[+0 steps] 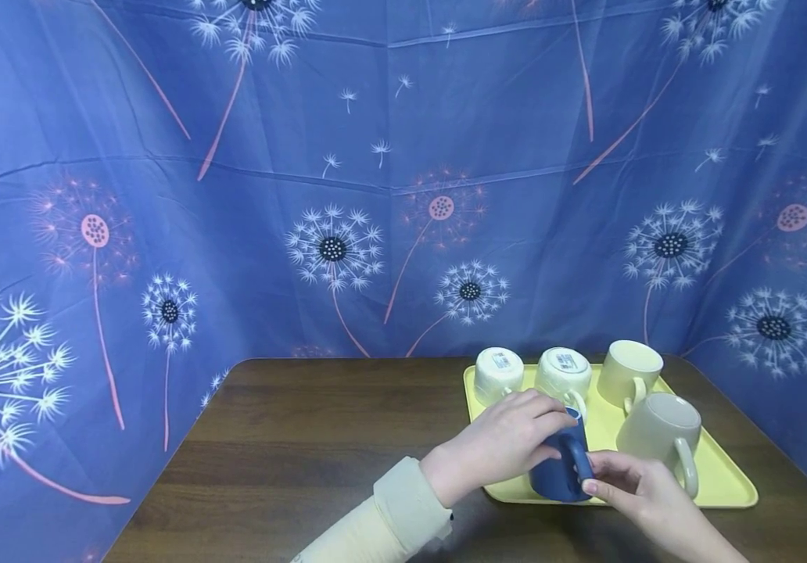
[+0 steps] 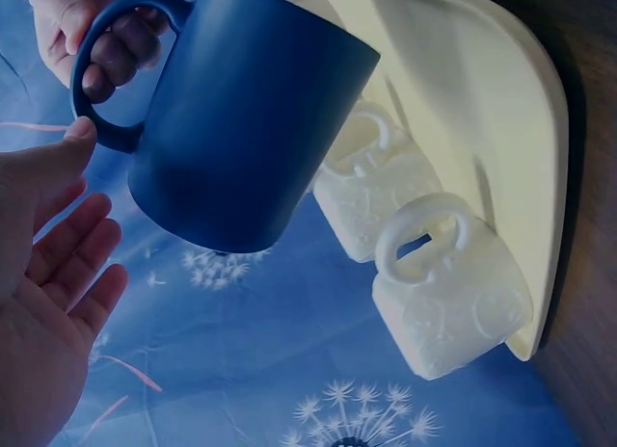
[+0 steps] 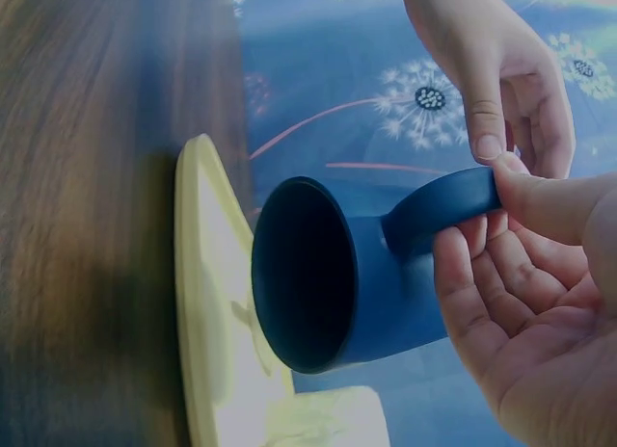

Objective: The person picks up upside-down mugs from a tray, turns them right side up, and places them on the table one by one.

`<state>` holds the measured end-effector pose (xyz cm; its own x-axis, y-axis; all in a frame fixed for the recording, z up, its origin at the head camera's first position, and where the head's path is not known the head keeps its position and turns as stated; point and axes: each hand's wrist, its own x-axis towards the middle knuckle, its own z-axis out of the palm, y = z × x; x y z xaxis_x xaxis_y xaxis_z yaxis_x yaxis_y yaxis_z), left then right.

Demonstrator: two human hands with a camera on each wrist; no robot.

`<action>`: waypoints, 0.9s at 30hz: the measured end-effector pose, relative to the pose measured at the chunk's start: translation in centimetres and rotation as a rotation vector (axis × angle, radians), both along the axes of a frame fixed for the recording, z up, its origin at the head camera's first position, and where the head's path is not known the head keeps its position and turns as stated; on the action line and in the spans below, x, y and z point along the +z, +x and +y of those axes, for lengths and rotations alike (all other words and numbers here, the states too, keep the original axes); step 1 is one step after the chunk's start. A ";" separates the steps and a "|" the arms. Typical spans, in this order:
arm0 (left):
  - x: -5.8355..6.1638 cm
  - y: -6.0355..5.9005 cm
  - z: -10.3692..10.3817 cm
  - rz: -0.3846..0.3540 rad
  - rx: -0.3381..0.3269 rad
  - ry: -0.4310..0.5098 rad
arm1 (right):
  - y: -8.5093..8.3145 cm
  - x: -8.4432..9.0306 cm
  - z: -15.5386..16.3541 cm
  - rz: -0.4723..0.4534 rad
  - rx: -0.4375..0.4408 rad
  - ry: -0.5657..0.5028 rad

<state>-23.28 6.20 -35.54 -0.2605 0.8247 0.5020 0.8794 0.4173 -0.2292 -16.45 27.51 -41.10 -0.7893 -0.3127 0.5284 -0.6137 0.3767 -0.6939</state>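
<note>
Left hand (image 1: 498, 442): fingers curled over the top of the blue mug (image 1: 560, 467), steadying its body.
Right hand (image 1: 639, 489): thumb and fingers pinch the mug's handle (image 1: 578, 457).
Blue mug: at the near edge of the yellow tray (image 1: 723, 478), on the desk (image 1: 305, 446).
Neighbours: cream mugs (image 1: 660, 434) just behind, two upturned.
Doing it well: keep both grips firm, move slowly, clear of the nearest cream mug.
</note>
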 end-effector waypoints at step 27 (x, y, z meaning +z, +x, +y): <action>1.1 1.4 -1.1 0.168 -0.083 -0.063 | 0.9 2.2 -1.4 0.007 0.121 0.042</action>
